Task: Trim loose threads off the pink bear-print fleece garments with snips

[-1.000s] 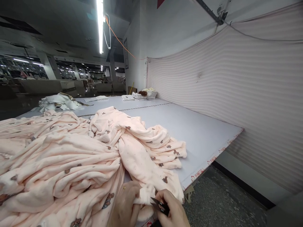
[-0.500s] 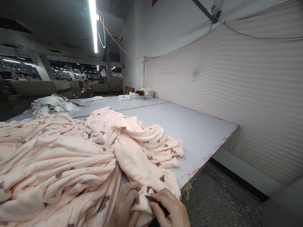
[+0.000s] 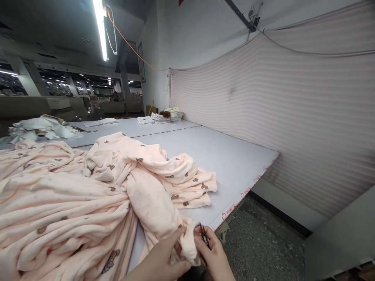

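A heap of pale pink fleece garments (image 3: 67, 195) with small brown bear prints covers the left of a grey table (image 3: 234, 164). One garment's end (image 3: 187, 244) hangs at the table's near edge. My left hand (image 3: 164, 259) pinches this end from the left, fingers closed on the cloth. My right hand (image 3: 213, 257) sits just to the right of it, closed round small black thread snips (image 3: 204, 236) whose blades point up beside the cloth.
A striped pale cloth (image 3: 293, 117) hangs as a wall along the table's right side. Stacks of folded white pieces (image 3: 166, 116) lie at the far end, and a crumpled white pile (image 3: 38, 128) at the far left. Dark speckled floor (image 3: 263, 246) lies right of the table edge.
The view has swung rightward, so everything sits further left. My hands have turned the garment end upright, and the snips now point up instead of lying sideways.
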